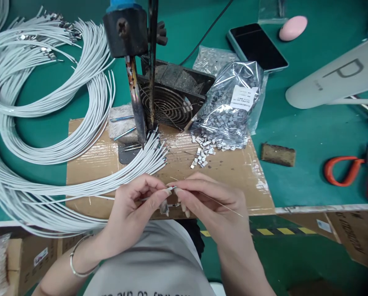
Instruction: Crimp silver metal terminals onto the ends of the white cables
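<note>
My left hand (131,209) pinches the end of a white cable (88,196) between thumb and fingertips, at the near edge of a cardboard sheet (233,172). My right hand (208,201) meets it fingertip to fingertip, pinching a small metal piece onto that cable end; a thin wire (224,204) runs across the back of this hand. A fan of white cable ends (150,154) lies just beyond my hands. Loose metal terminals (202,154) are spilled from a clear bag (230,111) beyond the right hand.
A soldering iron on a stand (134,82) hangs over a black fan (168,102). Large coils of white cable (48,94) fill the left. A phone (256,45), pink object (293,28), brown block (278,154), red-handled pliers (353,172) and white lamp head (338,78) lie on the green table.
</note>
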A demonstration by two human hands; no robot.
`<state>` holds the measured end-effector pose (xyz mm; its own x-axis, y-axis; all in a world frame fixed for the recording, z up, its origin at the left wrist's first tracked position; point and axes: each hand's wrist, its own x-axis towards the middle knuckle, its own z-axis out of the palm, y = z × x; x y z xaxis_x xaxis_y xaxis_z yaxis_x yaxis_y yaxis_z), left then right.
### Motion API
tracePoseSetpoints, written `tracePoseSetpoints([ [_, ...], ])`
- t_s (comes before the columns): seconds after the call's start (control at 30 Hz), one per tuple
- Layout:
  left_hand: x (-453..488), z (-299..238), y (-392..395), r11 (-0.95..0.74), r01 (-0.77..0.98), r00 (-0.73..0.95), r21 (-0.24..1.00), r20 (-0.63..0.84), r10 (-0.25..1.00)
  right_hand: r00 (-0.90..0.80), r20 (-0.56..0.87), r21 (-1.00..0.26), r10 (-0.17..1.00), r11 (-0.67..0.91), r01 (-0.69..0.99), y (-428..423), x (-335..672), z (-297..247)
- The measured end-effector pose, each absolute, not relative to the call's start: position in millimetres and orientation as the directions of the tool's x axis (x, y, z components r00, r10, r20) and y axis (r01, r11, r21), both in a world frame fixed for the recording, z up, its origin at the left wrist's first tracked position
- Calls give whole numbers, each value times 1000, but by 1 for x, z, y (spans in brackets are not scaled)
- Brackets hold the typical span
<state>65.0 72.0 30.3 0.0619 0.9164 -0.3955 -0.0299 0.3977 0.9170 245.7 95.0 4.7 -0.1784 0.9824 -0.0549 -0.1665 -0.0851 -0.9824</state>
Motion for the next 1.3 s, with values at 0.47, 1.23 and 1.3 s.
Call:
tracePoseSetpoints([
  [0.47, 66, 34, 74, 266, 104, 67, 958, -274, 959, -169, -131, -951, 977, -172, -257, 93, 243, 2],
  [1.23, 72, 32, 75, 60, 345, 5, 937, -66, 998, -184, -242, -919, 953, -286, -273, 96, 247, 15],
  [1.3, 75, 30, 72, 47, 338, -31, 940, -38, 999, -112, -239, -910, 964, -263, -321, 94, 236, 14],
])
